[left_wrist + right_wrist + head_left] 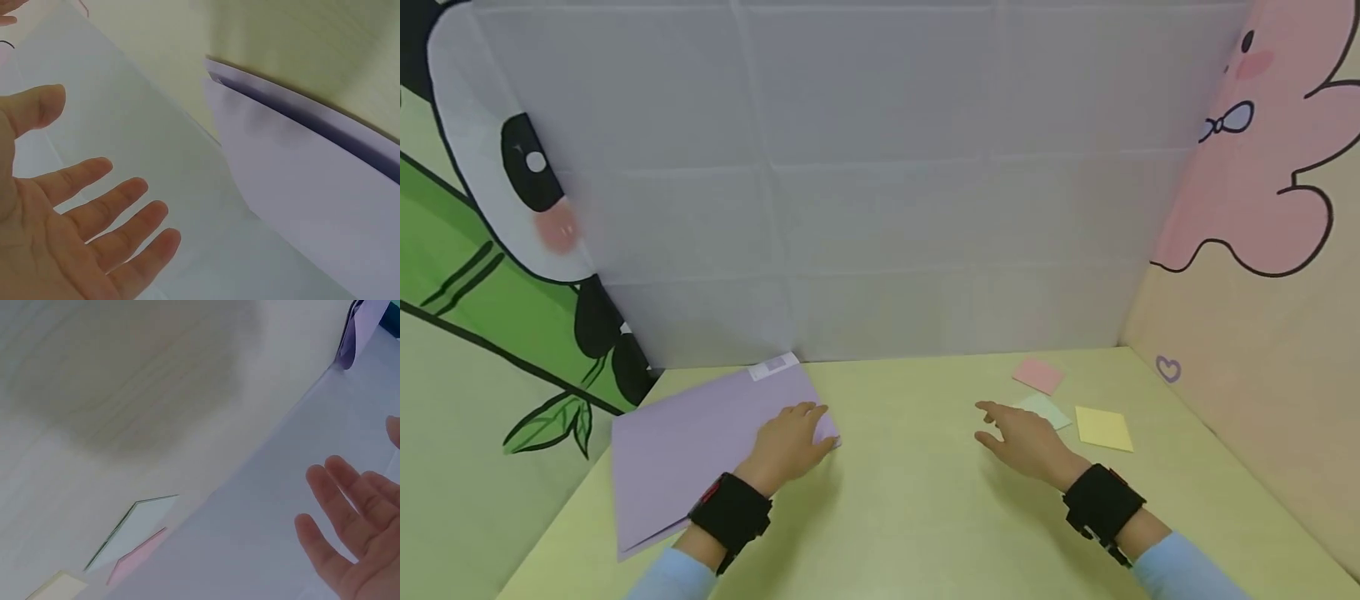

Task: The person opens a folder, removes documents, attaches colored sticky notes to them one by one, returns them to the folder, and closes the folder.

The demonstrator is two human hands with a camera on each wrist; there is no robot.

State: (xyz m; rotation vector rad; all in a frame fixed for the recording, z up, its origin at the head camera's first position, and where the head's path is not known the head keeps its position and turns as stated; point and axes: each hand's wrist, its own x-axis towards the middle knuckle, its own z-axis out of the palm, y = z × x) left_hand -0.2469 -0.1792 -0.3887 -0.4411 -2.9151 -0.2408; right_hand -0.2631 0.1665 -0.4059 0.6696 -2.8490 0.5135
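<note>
A purple paper folder (700, 442) lies on the left of the table, a white label (773, 367) at its far edge. Over its right side hovers my left hand (788, 446), fingers spread and holding nothing; the left wrist view shows the folder (300, 187) apart from the fingertips, one edge gaping slightly. My right hand (1026, 442) hangs above the table on the right, its fingers relaxed, nothing in them. Just behind it lies a pale green sticky note (1047, 408), partly covered by the hand in the head view. Nearby are a pink sticky note (1037, 376) and a yellow one (1103, 428).
The pale yellow table (895, 517) ends at a white cloth wall (880, 208) at the back. Side panels with a panda drawing (490, 208) on the left and a pink figure (1262, 183) on the right flank it.
</note>
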